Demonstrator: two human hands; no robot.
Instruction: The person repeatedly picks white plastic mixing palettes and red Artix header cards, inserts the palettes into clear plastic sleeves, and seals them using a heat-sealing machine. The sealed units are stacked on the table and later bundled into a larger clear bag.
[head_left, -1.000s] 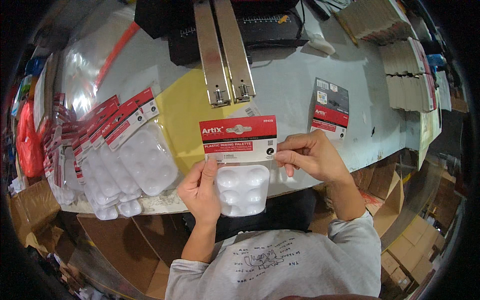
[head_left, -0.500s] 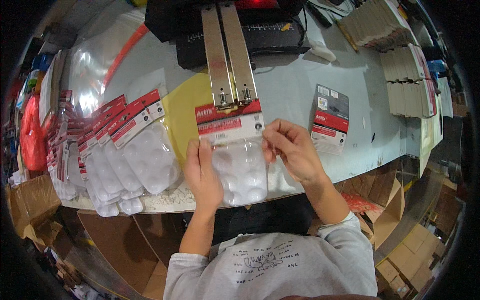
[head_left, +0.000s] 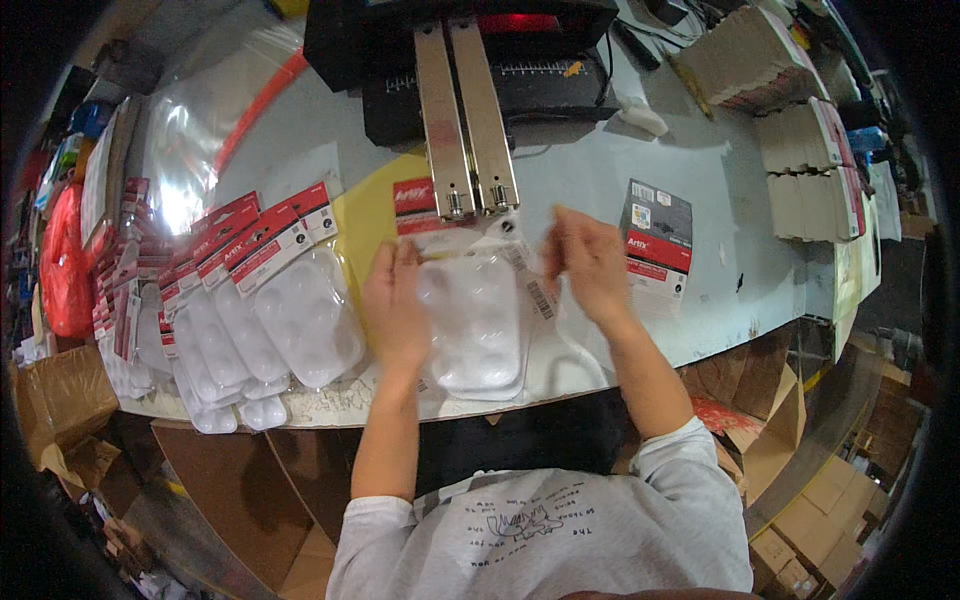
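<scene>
Pushed bagged white palette (head_left: 468, 325) higher in the frame since the earlier view, bringing its red-and-white header card (head_left: 412, 197) partly under the ends of two metal arms (head_left: 443, 110) on the black machine (head_left: 345, 50), upper centre. Pulled right grip (head_left: 588, 260) off to the right. Kept left grip (head_left: 396, 305) along the palette's left side, near the card's lower corner. Judged this as a change from carrying to placing, with steadying left to one hand.

Found left grip bent in close at the bag edge, blurred; could not tell pinched or just resting. Found right grip loosely curled, smeared by motion, just right of the card and apparently not touching; could not tell anything held. Noted palette lying on the desk (head_left: 730, 200), frame centre, just right of yellow sheet (head_left: 362, 220).

Logged also: overlapping bagged palettes (head_left: 305, 315) at centre left, red-and-grey card (head_left: 658, 230) at centre right, card stacks (head_left: 800, 205) at upper right.
</scene>
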